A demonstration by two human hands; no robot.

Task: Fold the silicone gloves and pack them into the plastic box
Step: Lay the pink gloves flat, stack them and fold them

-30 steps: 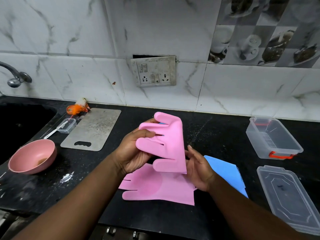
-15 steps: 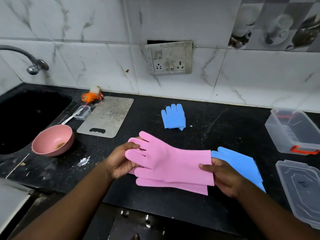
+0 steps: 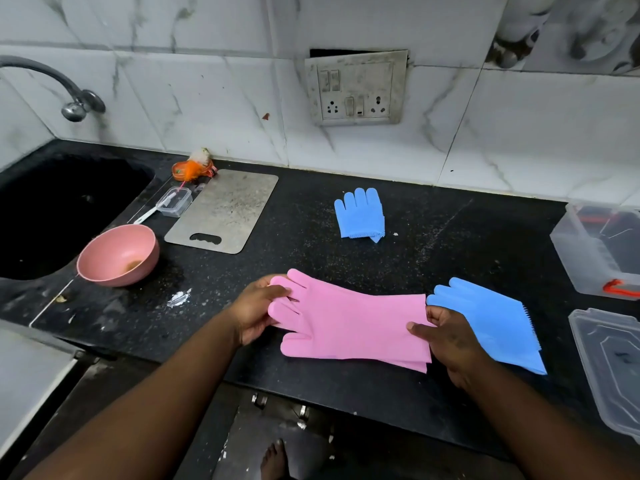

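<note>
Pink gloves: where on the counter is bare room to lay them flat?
The widest bare counter lies between the folded blue glove, the plastic box and the flat blue glove. A smaller patch lies between the cutting board and that folded glove. Crowded: the right edge with box and lid, the left around the pink bowl.

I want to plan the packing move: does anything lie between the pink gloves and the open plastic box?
Only the flat blue glove, which lies on the counter beside the cuff end of the pink gloves, towards the plastic box. It lies low, so the gloves could probably be lifted over it. The box has no lid on.
</note>
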